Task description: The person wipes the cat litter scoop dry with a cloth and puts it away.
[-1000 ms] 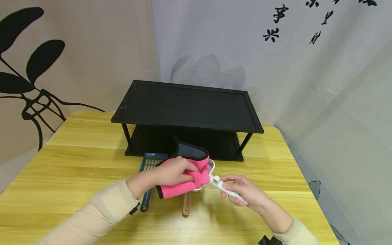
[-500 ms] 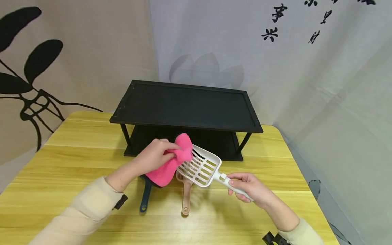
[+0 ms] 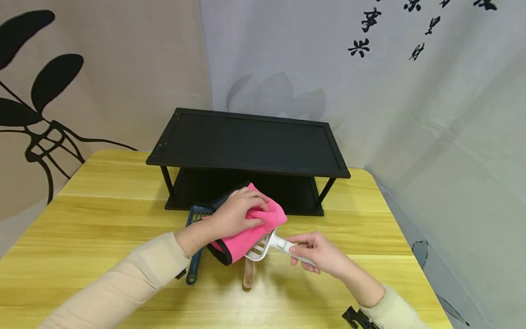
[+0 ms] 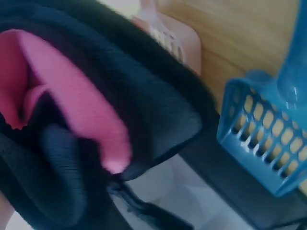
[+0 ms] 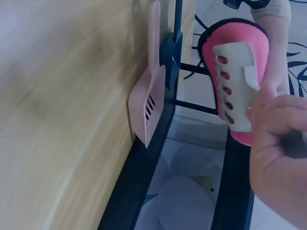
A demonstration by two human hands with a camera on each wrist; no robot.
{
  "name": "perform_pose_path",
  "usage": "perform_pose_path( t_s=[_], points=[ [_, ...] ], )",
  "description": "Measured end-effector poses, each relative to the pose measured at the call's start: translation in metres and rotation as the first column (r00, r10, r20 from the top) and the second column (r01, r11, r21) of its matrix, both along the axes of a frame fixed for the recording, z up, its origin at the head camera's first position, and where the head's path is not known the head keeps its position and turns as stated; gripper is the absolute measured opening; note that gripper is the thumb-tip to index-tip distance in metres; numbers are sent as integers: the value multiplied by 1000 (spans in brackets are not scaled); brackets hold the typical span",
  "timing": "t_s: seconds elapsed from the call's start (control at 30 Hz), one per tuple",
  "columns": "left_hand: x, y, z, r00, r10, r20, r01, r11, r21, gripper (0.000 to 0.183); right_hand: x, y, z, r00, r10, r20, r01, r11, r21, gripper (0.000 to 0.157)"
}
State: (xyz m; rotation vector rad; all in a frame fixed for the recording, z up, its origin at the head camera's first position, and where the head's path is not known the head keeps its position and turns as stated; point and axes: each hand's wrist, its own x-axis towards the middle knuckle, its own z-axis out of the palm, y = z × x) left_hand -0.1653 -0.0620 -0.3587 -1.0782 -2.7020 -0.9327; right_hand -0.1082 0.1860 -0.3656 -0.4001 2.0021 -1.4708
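My right hand [image 3: 318, 252] grips the handle of a white slotted litter scoop [image 3: 283, 244], held above the table. Bunched in my left hand [image 3: 240, 212] is a pink cloth with dark grey backing [image 3: 273, 217], pressed over the scoop's slotted head and hiding most of it. In the right wrist view the cloth [image 5: 259, 40] lies behind the white scoop [image 5: 237, 86]. Below, a blue litter scoop [image 3: 194, 267] and a pinkish-beige one [image 3: 248, 274] lie on the table, their heads partly covered by the cloth in the head view; the left wrist view shows the blue scoop's slotted head [image 4: 268, 129].
A black two-tier rack [image 3: 250, 141] stands at the back of the wooden table [image 3: 349, 297], just behind the scoops. Printed fabric [image 3: 279, 55] hangs behind the table and along its sides.
My left hand first swept the cloth up-left, baring the white scoop's slotted head, then came back right over it. My right hand and the scoop shifted right, then back left.
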Motion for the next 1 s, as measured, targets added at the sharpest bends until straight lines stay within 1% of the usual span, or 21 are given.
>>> perform_pose_path(
  t_s=[0.03, 0.1, 0.2, 0.23, 0.33, 0.47, 0.53, 0.6, 0.7, 0.77, 0.83, 0.87, 1.0],
  points=[
    [0, 1, 0, 1000, 2, -31, -2, 1000, -20, 22, 0, 0, 1, 1000, 0, -13, 0, 1000, 0, 41],
    [-2, 2, 2, 998, 13, -66, -16, 999, -51, 25, 1, 0, 3, 999, -1, -33, 1, 1000, -4, 41],
    [-5, 1, 4, 995, 40, -91, -46, 996, -72, 27, 1, 1, 6, 999, -8, -53, 8, 1000, -8, 42],
    [-5, -1, 6, 995, 55, -84, -61, 996, -71, 28, 2, 1, 7, 998, -10, -59, 9, 1000, -12, 42],
    [-8, -8, 8, 994, 92, -51, -95, 994, -57, 31, 2, 3, 10, 998, -14, -69, 13, 1000, -21, 44],
    [-7, -21, 11, 990, 128, 65, -127, 992, -8, 34, 3, 8, 10, 996, 9, -88, -12, 999, -34, 43],
    [-7, -25, 10, 984, 132, 121, -135, 991, 20, 34, 4, 10, 10, 995, 23, -96, -27, 999, -42, 43],
    [-7, -28, 10, 980, 122, 160, -131, 990, 48, 33, 5, 12, 9, 994, 33, -101, -38, 998, -47, 42],
    [-7, -31, 10, 978, 93, 185, -110, 990, 84, 29, 6, 15, 8, 994, 39, -99, -44, 998, -48, 43],
    [-8, -34, 11, 978, 93, 184, -116, 986, 116, 28, 6, 16, 8, 995, 34, -92, -38, 998, -45, 44],
    [-11, -40, 11, 975, 127, 184, -156, 975, 156, 27, 6, 19, 7, 996, 26, -84, -30, 998, -47, 44],
    [-12, -44, 11, 970, 158, 184, -190, 966, 175, 27, 6, 22, 6, 997, 19, -78, -23, 998, -54, 44],
    [-15, -61, 12, 936, 286, 207, -333, 910, 247, 29, 5, 33, -2, 1000, -21, -23, 18, 993, -120, 45]
  ],
)
